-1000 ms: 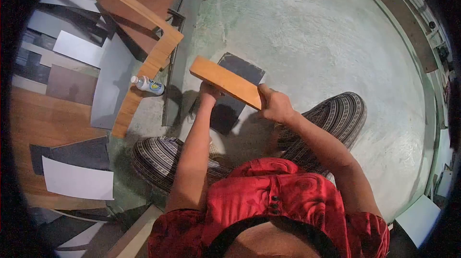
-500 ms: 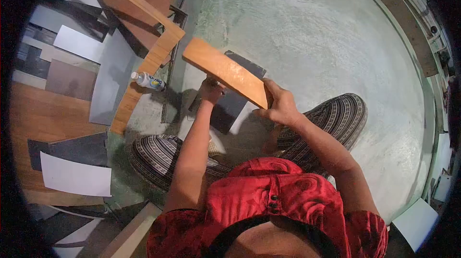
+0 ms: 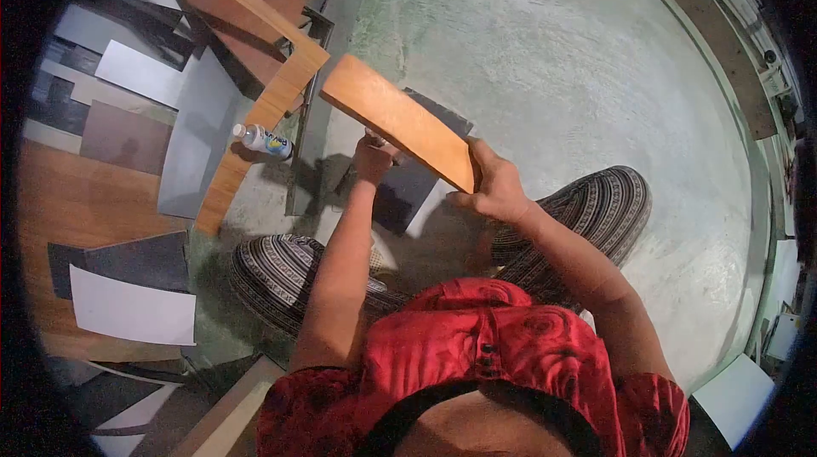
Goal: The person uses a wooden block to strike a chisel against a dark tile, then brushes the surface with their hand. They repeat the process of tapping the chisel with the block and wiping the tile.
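An orange-brown wooden board (image 3: 396, 121) is held up at a slant in front of me. My right hand (image 3: 498, 183) grips its near right end, thumb below and fingers behind the edge. Under the board's left part is my left hand (image 3: 374, 157), its fingers curled and partly hidden by the board; a small object seems to be in them, too hidden to name. Beneath both hands a dark grey panel (image 3: 408, 197) lies on the floor between my legs.
A labelled bottle (image 3: 265, 141) lies on a wooden strip (image 3: 225, 189) at the left. Stacked panels and offcuts (image 3: 128, 146) fill the left side. Long boards (image 3: 719, 48) line the right edge of the concrete floor (image 3: 545, 57). A white sheet (image 3: 736, 397) is at the lower right.
The board's far left end has tilted slightly, showing more of its broad face. My left hand has shifted a little under it. My right hand keeps its hold.
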`<state>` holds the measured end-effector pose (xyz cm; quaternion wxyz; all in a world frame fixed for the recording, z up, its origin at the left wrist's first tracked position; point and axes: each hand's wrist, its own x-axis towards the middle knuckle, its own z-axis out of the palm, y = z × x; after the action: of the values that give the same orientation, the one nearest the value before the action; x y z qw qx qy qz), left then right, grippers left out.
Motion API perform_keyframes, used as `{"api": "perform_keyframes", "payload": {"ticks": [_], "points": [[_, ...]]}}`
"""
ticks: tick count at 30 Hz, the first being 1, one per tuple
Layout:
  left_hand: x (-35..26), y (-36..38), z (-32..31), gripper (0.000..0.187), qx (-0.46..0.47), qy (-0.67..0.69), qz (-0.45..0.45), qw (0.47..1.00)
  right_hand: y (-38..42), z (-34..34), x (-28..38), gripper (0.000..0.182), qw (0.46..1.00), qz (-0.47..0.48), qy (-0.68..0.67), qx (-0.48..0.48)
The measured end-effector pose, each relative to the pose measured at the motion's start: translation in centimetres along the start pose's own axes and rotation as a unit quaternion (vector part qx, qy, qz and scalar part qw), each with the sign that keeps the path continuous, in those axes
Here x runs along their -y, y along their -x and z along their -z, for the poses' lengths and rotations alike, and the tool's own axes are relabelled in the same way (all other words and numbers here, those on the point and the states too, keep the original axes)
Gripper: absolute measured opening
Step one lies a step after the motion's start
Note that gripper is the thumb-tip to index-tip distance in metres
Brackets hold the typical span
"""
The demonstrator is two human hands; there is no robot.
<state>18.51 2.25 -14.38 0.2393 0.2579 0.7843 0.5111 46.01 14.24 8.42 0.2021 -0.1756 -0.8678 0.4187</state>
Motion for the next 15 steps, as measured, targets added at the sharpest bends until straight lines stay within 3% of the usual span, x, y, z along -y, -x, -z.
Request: {"api": "perform_keyframes", "payload": {"ticks": [1,2,3,4,5,8,10,11,15], "points": [[-9.8,3.3,1.2,0.036,0.048,-0.005,0.093,0.994,0.0,-0.1,-0.3,0.055,1.0,-0.015,0.015,0.009],[-9.4,3.0,1.0,0.036,0.049,-0.006,0.091,0.995,-0.2,-0.2,-0.7,0.055,1.0,-0.015,0.016,0.006],[-9.0,2.8,0.7,0.036,0.03,0.283,0.149,0.947,-0.5,-0.2,-1.0,0.065,0.99,-0.071,0.083,0.085],[-8.5,2.6,0.5,0.037,0.009,0.547,0.195,0.814,-0.6,-0.1,-1.1,0.076,0.967,-0.125,0.148,0.162],[-7.9,2.6,0.4,0.035,0.016,0.267,0.085,0.96,-0.5,0.1,-1.2,0.076,0.968,-0.125,0.149,0.16],[-8.2,2.7,0.5,0.034,0.007,0.191,0.094,0.977,-0.1,0.7,-0.7,0.06,0.982,-0.086,0.108,0.128],[-7.5,2.1,0.2,0.036,0.017,0.131,0.1,0.986,0.1,0.5,-0.8,0.077,0.987,-0.065,0.115,0.086],[-7.1,1.8,0.1,0.038,0.027,0.069,0.104,0.992,0.1,0.6,-0.8,0.077,0.988,-0.066,0.114,0.086],[-8.7,2.9,0.2,0.037,0.041,0.053,0.102,0.992,-0.1,0.9,-0.4,0.078,0.988,-0.076,0.1,0.091]]}}
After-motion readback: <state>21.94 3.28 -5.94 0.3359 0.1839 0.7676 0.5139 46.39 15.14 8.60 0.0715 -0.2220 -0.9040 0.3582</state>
